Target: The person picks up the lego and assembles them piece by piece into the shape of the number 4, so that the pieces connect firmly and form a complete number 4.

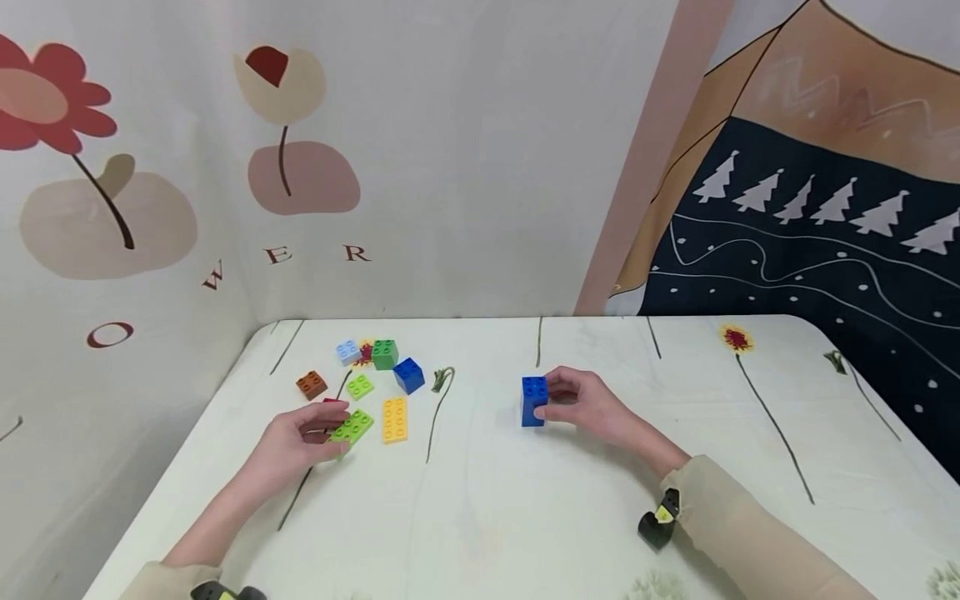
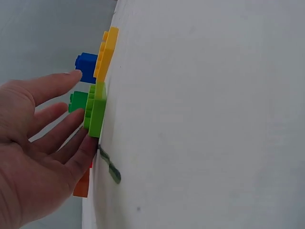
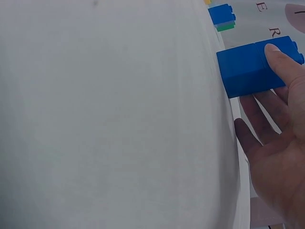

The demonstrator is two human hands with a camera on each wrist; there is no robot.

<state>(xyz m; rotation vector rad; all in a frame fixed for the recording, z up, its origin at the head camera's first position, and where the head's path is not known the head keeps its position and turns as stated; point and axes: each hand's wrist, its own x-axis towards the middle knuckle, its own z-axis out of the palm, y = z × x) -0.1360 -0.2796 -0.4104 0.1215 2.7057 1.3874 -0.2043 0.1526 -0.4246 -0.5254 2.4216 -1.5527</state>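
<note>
My right hand (image 1: 588, 407) grips a stack of two blue bricks (image 1: 532, 407) between thumb and fingers. The stack stands upright at the middle of the table; in the right wrist view the thumb lies across the side of the blue stack (image 3: 245, 69). Over on the left, my left hand (image 1: 292, 442) reaches around a lime green eight-stud brick (image 1: 356, 426), its thumb and fingers apart. Seen from the left wrist, loosely extended fingers are close to the lime brick (image 2: 96, 114), which rests on the table. A red brick (image 1: 330, 401) is mostly hidden behind the left fingers.
Beyond the left hand lie a brown brick (image 1: 311, 385), a small lime brick (image 1: 360, 387), a light blue brick (image 1: 348, 352), a green brick (image 1: 385, 355) and a blue brick (image 1: 408, 376). A yellow brick (image 1: 394, 420) lies right of the lime one. Flowers are printed on the white tablecloth (image 1: 480, 500).
</note>
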